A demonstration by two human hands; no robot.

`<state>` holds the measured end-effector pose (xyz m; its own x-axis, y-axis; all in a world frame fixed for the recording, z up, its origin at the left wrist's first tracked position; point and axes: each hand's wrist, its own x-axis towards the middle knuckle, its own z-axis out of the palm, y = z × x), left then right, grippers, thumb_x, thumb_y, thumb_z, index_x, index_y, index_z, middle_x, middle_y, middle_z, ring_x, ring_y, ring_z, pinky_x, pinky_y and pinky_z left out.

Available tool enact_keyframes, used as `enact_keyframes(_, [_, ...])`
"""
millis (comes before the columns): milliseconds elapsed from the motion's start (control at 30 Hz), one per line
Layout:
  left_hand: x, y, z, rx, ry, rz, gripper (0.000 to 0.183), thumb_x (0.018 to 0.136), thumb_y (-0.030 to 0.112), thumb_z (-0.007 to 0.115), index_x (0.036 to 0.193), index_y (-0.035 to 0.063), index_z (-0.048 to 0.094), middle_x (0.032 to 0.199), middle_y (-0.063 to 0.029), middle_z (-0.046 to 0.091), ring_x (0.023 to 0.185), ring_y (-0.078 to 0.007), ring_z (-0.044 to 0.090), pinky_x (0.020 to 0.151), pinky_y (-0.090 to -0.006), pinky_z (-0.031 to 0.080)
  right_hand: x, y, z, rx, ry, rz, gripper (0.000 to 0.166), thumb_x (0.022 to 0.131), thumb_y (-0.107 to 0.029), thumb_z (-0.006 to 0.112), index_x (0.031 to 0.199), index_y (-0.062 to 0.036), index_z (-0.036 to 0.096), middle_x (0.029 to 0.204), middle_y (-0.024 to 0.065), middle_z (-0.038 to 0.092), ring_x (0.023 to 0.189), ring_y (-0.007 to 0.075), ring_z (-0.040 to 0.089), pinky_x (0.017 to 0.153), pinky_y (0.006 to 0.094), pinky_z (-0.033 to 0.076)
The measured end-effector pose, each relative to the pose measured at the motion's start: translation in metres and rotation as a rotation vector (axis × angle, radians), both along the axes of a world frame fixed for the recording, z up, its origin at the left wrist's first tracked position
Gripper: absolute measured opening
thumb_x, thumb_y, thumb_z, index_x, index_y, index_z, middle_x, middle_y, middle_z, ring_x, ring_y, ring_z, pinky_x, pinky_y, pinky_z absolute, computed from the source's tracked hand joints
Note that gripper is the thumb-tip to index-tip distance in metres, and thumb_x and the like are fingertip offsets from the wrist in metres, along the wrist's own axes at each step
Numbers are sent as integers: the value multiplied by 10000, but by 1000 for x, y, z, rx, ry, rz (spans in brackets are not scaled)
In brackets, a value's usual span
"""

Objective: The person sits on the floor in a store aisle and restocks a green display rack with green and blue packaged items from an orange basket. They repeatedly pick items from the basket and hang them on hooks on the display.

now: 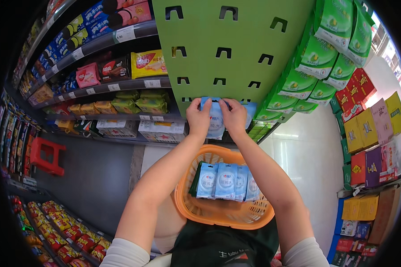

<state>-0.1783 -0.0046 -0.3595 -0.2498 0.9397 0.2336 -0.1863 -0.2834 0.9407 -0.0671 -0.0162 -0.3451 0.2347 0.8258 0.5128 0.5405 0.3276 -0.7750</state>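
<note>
Both my hands hold a light blue wipes packet (215, 123) upright by its top edge, against the lower part of a green display panel (200, 66). My left hand (199, 116) grips its left upper corner and my right hand (233, 116) its right upper corner. Another blue packet (250, 111) shows behind my right hand. Below my forearms, an orange plastic basket (187, 212) holds several blue packets (226, 182) standing in a row, with a dark green item (195, 180) at their left end.
Snack shelves (120, 86) stand left of the panel. Green wipes packs (307, 73) hang along its right side. A red plastic stool (48, 157) is on the floor at far left. Stacked boxes (364, 133) line the right, and bagged snacks (63, 230) fill racks at lower left.
</note>
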Motion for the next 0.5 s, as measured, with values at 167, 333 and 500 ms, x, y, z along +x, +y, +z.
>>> enact_keyframes(167, [7, 1, -2, -24, 79, 59, 119, 804, 94, 639, 803, -19, 601, 689, -6, 596, 593, -39, 483, 521, -217, 396, -1, 0, 6, -59, -98, -84, 202, 783, -226, 611, 847, -42, 661, 827, 146, 641, 755, 332, 604, 653, 393, 473])
enact_keyframes(333, [7, 11, -18, -90, 59, 41, 117, 810, 99, 651, 815, -5, 597, 679, 9, 592, 583, -38, 492, 514, -202, 391, -9, -3, 9, -144, -110, -183, 212, 775, -233, 619, 875, -49, 652, 831, 155, 641, 750, 335, 609, 653, 405, 478])
enact_keyframes(500, [4, 11, -23, -93, 89, 54, 134, 790, 81, 672, 831, 6, 569, 728, -25, 612, 623, -60, 532, 560, -204, 430, -8, -12, -3, -219, 7, -184, 214, 771, -222, 634, 901, -52, 635, 821, 149, 644, 737, 335, 614, 644, 400, 479])
